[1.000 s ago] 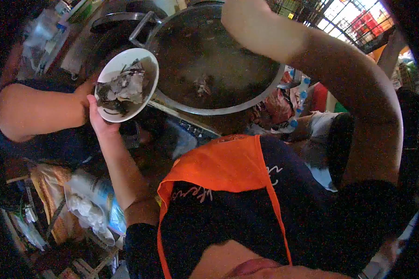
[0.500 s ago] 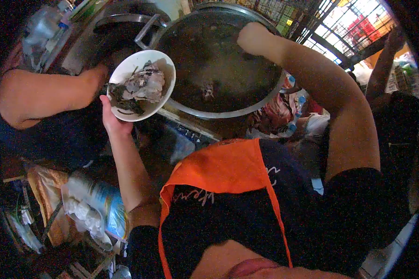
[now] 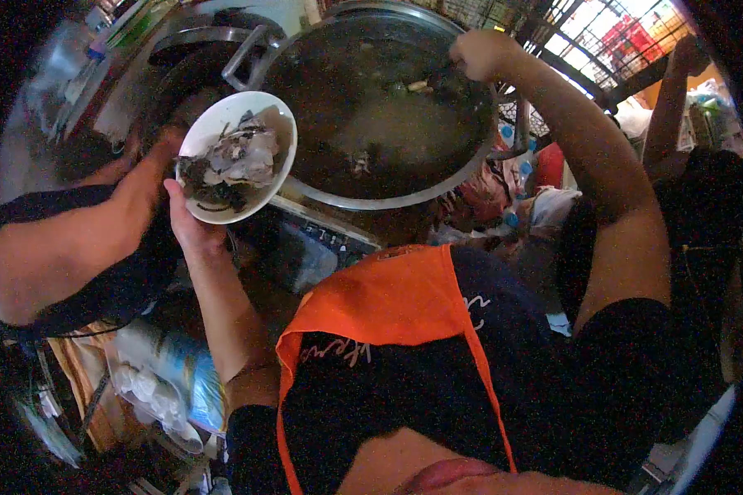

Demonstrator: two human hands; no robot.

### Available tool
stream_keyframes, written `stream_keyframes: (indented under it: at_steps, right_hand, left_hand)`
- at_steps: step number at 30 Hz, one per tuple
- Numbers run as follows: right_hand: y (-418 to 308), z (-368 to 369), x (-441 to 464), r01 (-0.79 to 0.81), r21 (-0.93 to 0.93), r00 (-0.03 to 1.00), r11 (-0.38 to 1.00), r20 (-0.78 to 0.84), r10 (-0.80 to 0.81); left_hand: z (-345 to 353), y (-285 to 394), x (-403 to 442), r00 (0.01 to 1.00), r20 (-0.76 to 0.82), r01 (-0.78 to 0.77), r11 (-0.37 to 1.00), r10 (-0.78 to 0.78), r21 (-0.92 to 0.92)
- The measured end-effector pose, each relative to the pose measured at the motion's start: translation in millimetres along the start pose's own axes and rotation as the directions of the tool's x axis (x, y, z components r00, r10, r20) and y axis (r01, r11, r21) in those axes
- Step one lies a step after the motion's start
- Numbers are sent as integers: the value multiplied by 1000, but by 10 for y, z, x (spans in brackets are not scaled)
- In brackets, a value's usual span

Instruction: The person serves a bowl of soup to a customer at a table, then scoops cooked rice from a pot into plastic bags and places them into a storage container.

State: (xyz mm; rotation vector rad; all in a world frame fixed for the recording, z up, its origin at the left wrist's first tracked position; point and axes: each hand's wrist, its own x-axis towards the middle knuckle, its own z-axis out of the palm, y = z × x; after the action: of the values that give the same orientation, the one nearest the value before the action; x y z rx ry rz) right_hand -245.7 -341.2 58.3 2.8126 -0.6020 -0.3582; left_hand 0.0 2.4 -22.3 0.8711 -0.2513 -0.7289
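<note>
My left hand (image 3: 196, 224) grips a white bowl (image 3: 282, 169) from below, near the pot's left side. The bowl is tilted and holds greyish pieces of meat (image 3: 243, 158) and dark leafy bits (image 3: 198, 177). Over the far right rim of a large metal pot (image 3: 371, 204), my right hand (image 3: 485, 56) is closed in a fist; whatever it may hold is hidden. Dark, cloudy broth (image 3: 371, 124) fills the pot. A small pale piece (image 3: 419, 86) shows in the broth below my right hand, and another piece (image 3: 360, 162) floats near the front.
A person's bare arm (image 3: 82, 239) reaches in close on the left, beside my bowl. Another person's raised arm (image 3: 667, 107) is at the far right. Plastic bags and bottles (image 3: 508, 194) crowd the pot's right. A wire grille (image 3: 603, 49) stands behind; bagged goods (image 3: 161, 375) lie lower left.
My right hand has shifted slightly right, and a pale piece now shows in the broth. The bowl stays in my left hand. The left person's arm has swung lower.
</note>
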Motion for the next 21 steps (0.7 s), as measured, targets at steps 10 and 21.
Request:
stream_keyframes:
  at_steps: [10,21]
  right_hand:
    - [106,-381,-186,40,-92,998,995,-44,-44]
    - [-379,-919,-544,-75,-406,992,911,60,108]
  left_hand:
    - [38,59,-15,1000,-15,-12,999,13,50]
    - [5,88,15,998,-67,4,998,0,57]
